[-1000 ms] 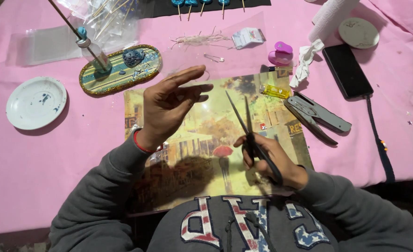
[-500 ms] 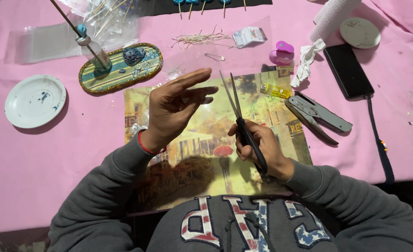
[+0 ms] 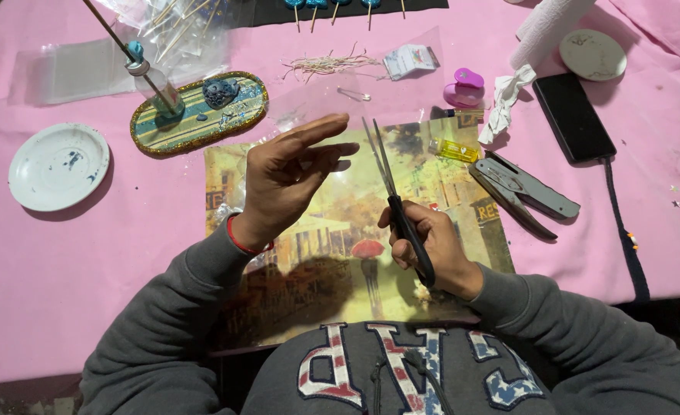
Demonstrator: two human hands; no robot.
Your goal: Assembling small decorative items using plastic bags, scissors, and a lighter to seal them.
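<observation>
My right hand [image 3: 432,250] grips black scissors [image 3: 390,184] over a printed picture mat [image 3: 332,223]. The blades point away from me and stand slightly apart. My left hand [image 3: 282,184] hovers just left of the blades, fingers stretched forward with the thumb under them. It pinches the edge of a clear plastic film [image 3: 317,104] that is hard to make out against the pink cloth. The scissor tips sit close to my left fingertips.
A white dish [image 3: 59,165] lies at the left, beside an oval glitter tray [image 3: 240,115] holding a small bottle [image 3: 155,84]. On the right are a yellow lighter [image 3: 453,150], a grey hand punch [image 3: 520,188], a purple punch [image 3: 463,88], a black phone [image 3: 574,115] and a paper roll [image 3: 547,27].
My right hand has carried the scissors leftward, toward my left hand, and the blades now point more upright. My left hand has stayed nearly still.
</observation>
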